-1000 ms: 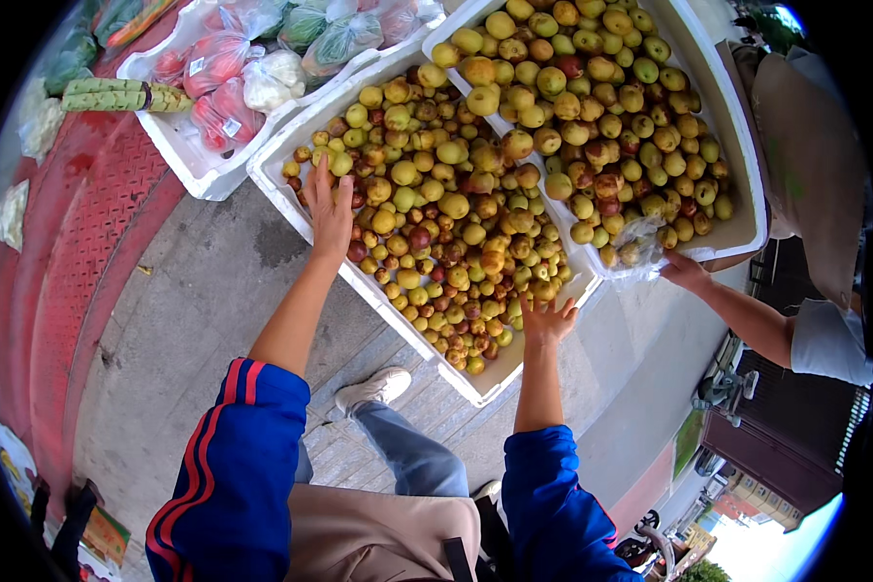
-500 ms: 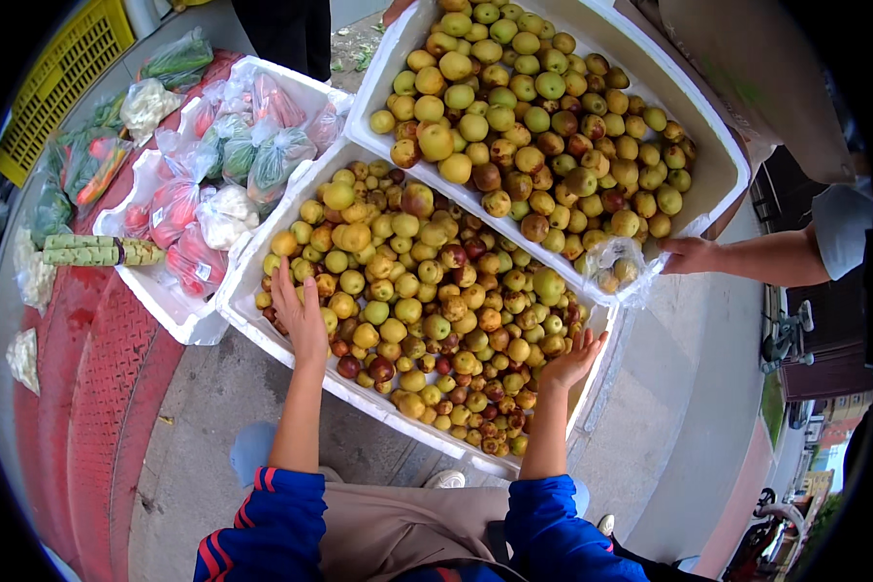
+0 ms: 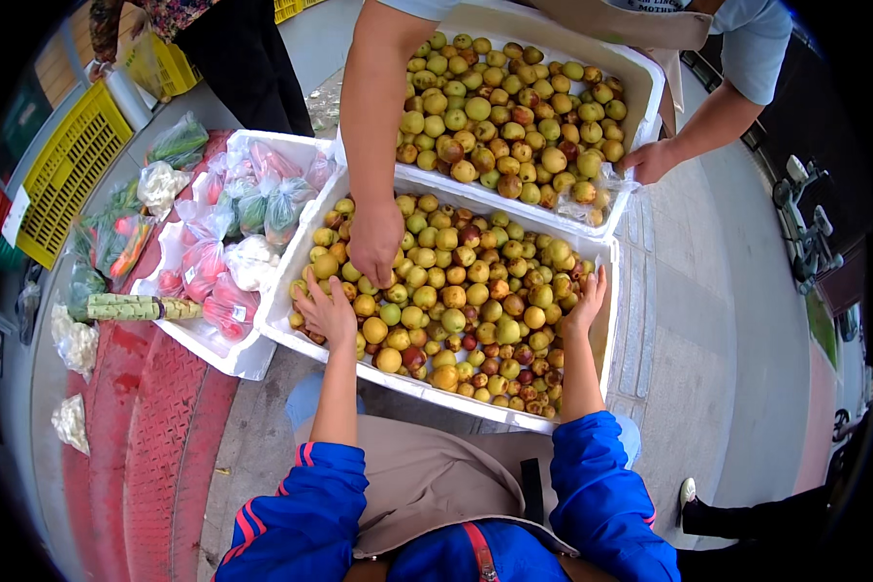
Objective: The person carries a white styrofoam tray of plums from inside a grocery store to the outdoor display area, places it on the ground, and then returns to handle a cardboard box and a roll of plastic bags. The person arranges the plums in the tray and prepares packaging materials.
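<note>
In front of me is a white foam box full of round yellow-green jujubes with brown patches. My left hand lies on the fruit at the left side, fingers spread, holding nothing. At the right wall, my right hand is open against the edge of the fruit, fingers apart. Another person's hand reaches into this box just beyond my left hand, its fingertips down among the jujubes. That person's other hand grips the right corner of a second foam box, also full of jujubes.
A clear plastic bag lies in the far box's near right corner. To the left, a foam box holds bagged vegetables; a bound green bundle rests at its edge. Beyond stand a yellow crate and another person in black trousers.
The other person has leaned in and put one hand into the near box. My hands stay open at its two sides. My view has shifted, with more of the far side showing.
</note>
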`<control>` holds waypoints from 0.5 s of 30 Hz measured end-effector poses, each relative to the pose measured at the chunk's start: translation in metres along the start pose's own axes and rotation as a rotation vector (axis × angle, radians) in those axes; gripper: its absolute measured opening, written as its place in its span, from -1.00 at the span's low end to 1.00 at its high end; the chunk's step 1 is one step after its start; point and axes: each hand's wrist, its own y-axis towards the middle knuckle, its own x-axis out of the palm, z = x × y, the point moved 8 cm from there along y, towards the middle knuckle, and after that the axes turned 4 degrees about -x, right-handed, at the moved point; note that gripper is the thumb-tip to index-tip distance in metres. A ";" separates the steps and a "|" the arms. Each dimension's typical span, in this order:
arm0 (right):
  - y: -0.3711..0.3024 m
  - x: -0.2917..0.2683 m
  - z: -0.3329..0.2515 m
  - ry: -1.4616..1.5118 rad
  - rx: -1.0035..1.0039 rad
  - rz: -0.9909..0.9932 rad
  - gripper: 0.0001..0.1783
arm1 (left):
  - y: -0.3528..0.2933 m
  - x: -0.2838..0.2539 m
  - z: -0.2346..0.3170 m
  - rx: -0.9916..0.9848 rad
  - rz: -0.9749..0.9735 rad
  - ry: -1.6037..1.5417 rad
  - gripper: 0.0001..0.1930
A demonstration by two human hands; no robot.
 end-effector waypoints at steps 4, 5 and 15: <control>-0.016 0.009 -0.010 -0.154 0.012 -0.116 -0.61 | -0.003 0.005 -0.001 -0.010 -0.087 -0.014 -0.49; -0.026 0.017 -0.016 -0.222 -0.043 -0.179 -0.59 | -0.003 0.006 -0.002 -0.004 -0.119 -0.046 -0.51; -0.103 0.050 -0.057 -1.072 -0.310 -0.582 -0.55 | -0.002 0.019 -0.013 0.097 -0.243 -0.141 -0.60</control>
